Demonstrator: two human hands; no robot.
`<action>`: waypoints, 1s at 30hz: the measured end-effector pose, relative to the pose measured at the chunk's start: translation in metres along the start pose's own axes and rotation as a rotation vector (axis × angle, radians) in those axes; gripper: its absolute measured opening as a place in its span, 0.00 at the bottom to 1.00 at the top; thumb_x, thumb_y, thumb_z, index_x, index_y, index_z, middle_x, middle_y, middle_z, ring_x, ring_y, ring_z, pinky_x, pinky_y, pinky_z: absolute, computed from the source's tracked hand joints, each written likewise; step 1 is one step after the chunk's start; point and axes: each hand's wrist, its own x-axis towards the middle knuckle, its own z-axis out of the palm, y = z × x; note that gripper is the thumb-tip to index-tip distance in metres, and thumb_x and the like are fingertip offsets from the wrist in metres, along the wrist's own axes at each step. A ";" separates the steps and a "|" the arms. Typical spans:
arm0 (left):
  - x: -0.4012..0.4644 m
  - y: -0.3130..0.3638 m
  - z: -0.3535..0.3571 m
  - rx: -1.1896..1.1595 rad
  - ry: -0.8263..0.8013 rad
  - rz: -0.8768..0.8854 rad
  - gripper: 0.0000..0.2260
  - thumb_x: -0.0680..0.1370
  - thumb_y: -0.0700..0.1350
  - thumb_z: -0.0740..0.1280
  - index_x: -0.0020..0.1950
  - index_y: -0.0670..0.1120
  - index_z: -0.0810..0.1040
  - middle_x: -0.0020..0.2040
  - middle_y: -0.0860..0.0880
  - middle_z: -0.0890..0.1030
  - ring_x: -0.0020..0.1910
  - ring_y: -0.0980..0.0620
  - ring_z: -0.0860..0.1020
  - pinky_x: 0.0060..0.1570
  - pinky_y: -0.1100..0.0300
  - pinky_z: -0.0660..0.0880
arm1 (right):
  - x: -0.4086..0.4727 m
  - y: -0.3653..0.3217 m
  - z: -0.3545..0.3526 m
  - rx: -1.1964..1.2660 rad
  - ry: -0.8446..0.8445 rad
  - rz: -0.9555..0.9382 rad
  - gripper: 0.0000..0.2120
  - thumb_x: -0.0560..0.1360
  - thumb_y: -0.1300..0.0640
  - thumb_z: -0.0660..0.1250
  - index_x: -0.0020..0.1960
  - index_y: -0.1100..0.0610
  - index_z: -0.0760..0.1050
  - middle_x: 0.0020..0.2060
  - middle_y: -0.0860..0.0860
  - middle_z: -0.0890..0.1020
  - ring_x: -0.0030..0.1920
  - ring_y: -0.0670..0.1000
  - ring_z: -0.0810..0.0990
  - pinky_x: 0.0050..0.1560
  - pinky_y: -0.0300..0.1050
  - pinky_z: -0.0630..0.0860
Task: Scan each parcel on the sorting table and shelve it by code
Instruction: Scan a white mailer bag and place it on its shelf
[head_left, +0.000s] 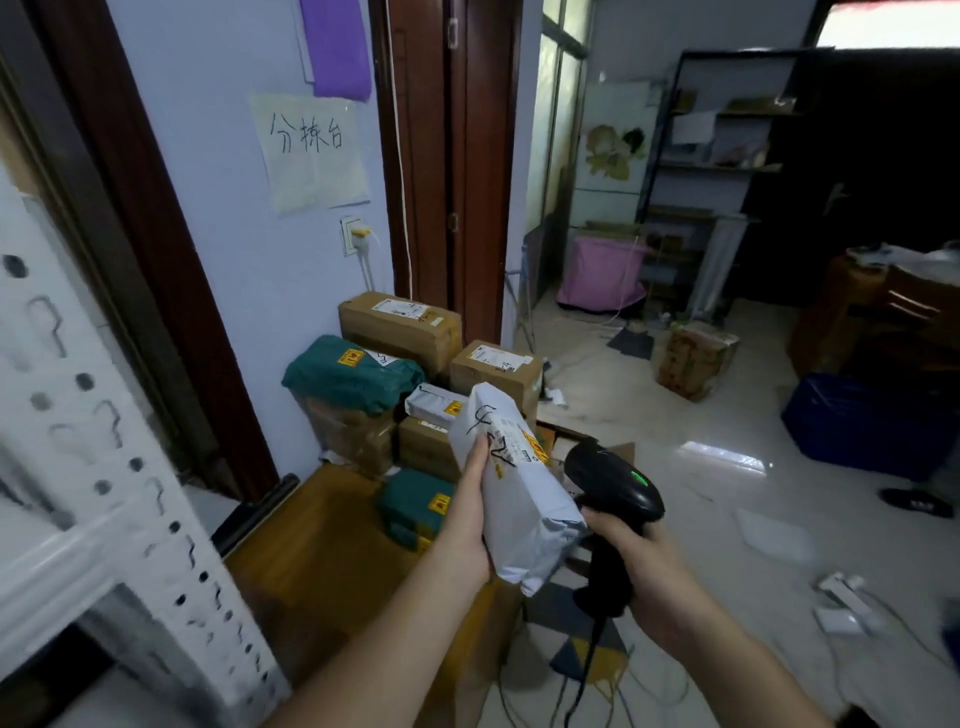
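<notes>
My left hand (470, 512) grips a white poly-bag parcel (519, 499) from its left side, thumb on the label with a handwritten black code and a yellow sticker. My right hand (636, 564) holds the handle of a black barcode scanner (613, 480), its head raised just right of the parcel with a green light lit. Behind them the wooden sorting table (322, 530) carries brown cartons (400, 325), a green bag parcel (353, 371), a smaller green parcel (415, 506) and a grey bag parcel (434, 402).
A white perforated shelf post (104, 467) stands at the left. A paper sign (311, 150) hangs on the wall above the table. On the tiled floor to the right are a carton (693, 358), a blue crate (862, 423), cables and a power strip (844, 603).
</notes>
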 end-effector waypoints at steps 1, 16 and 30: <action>-0.011 -0.003 -0.002 0.023 0.004 -0.007 0.25 0.76 0.68 0.69 0.63 0.51 0.83 0.53 0.42 0.88 0.55 0.39 0.85 0.56 0.44 0.81 | -0.015 0.003 -0.002 -0.038 0.025 -0.029 0.10 0.75 0.59 0.72 0.56 0.58 0.80 0.49 0.65 0.84 0.50 0.66 0.83 0.57 0.74 0.73; -0.174 -0.075 -0.022 0.242 0.181 0.227 0.31 0.69 0.59 0.80 0.64 0.47 0.73 0.53 0.42 0.86 0.50 0.40 0.86 0.48 0.45 0.83 | -0.209 0.032 -0.042 -0.449 -0.004 -0.203 0.09 0.75 0.55 0.71 0.47 0.61 0.80 0.31 0.55 0.79 0.32 0.53 0.78 0.37 0.46 0.76; -0.403 -0.152 -0.089 0.470 0.369 0.425 0.43 0.62 0.69 0.80 0.69 0.51 0.71 0.57 0.50 0.82 0.53 0.48 0.82 0.55 0.46 0.82 | -0.402 0.104 -0.033 -0.535 -0.157 -0.320 0.09 0.75 0.57 0.69 0.39 0.61 0.78 0.24 0.53 0.76 0.25 0.50 0.73 0.27 0.41 0.69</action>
